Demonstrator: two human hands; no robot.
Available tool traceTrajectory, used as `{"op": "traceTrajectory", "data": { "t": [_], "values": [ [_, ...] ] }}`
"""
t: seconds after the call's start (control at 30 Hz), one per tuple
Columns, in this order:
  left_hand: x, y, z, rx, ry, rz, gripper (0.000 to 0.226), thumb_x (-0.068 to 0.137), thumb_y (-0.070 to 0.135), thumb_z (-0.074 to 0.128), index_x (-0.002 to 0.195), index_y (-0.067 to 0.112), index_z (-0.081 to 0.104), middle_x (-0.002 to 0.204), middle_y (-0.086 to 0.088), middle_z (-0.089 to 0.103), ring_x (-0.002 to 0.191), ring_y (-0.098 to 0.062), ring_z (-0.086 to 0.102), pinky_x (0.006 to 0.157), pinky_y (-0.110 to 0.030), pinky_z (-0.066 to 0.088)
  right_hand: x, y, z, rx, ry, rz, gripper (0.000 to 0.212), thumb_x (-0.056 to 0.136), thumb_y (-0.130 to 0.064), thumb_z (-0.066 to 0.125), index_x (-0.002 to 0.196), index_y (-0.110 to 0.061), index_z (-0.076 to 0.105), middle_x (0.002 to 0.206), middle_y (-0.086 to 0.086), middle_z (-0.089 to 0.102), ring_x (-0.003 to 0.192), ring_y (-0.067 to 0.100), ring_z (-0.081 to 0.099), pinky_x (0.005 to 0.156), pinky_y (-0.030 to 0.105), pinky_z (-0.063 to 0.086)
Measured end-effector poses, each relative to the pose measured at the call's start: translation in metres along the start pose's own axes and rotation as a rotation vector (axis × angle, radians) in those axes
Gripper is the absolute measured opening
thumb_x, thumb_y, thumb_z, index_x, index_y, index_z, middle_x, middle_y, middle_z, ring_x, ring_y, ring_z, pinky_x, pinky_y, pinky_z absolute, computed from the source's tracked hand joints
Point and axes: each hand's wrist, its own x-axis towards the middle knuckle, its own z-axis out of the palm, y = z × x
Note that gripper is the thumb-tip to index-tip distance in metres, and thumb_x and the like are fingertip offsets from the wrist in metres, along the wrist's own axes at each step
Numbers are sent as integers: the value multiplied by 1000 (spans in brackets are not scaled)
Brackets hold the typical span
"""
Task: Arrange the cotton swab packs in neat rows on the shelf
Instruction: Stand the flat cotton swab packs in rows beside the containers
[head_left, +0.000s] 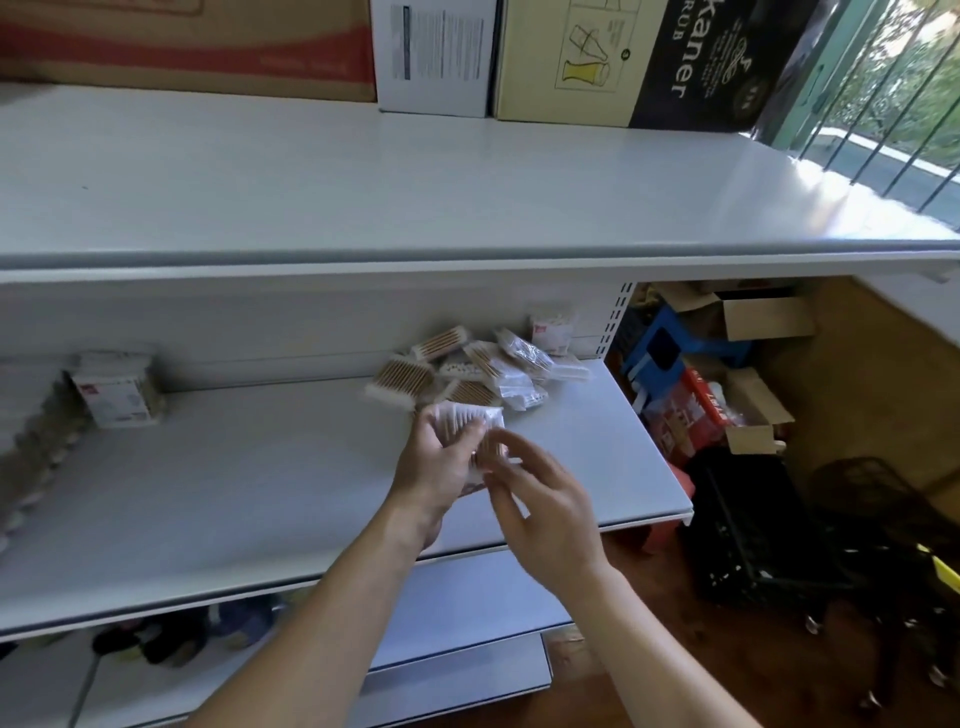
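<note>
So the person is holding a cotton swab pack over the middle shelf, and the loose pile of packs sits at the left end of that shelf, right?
Not quite. The head view shows the left hand holding a cotton swab pack over the middle shelf, but the loose pile of packs sits at the right end of that shelf, not the left.

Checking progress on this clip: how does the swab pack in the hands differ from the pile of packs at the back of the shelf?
The held pack is lifted off the shelf, gripped by the left hand; the pile lies on it, untouched. The held pack is single; the pile is jumbled, overlapping. Both show clear wrap.
</note>
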Motion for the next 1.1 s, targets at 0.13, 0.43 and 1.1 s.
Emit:
{"op": "traceTrajectory", "data": {
  "t": [0.13, 0.43, 1.1],
  "values": [
    [2, 0, -22, 76, 134, 63, 26, 91, 30, 73, 112, 33, 58, 111, 2, 69, 100, -18, 69, 84, -39, 59, 41, 27, -3, -123, 102, 190, 27, 97, -16, 60, 122, -10, 69, 126, 4, 67, 111, 24, 65, 90, 34, 55],
    [-10, 1, -62, 56, 145, 122, 62, 91, 23, 74, 141, 41, 41, 119, 15, 57, 95, -2, 65, 71, -30, 59, 127, 92, 24, -553, -238, 343, 31, 96, -24, 58, 127, -21, 64, 124, 5, 67, 112, 37, 52, 82, 42, 50],
    [-7, 10, -32, -159, 74, -105, 59, 76, 60, 77, 124, 33, 56, 119, -6, 67, 107, -24, 68, 84, -60, 59, 31, -6, 8, -111, 78, -280, 14, 90, -7, 70, 103, -9, 77, 110, 4, 71, 101, 30, 65, 83, 35, 55]
  ]
}}
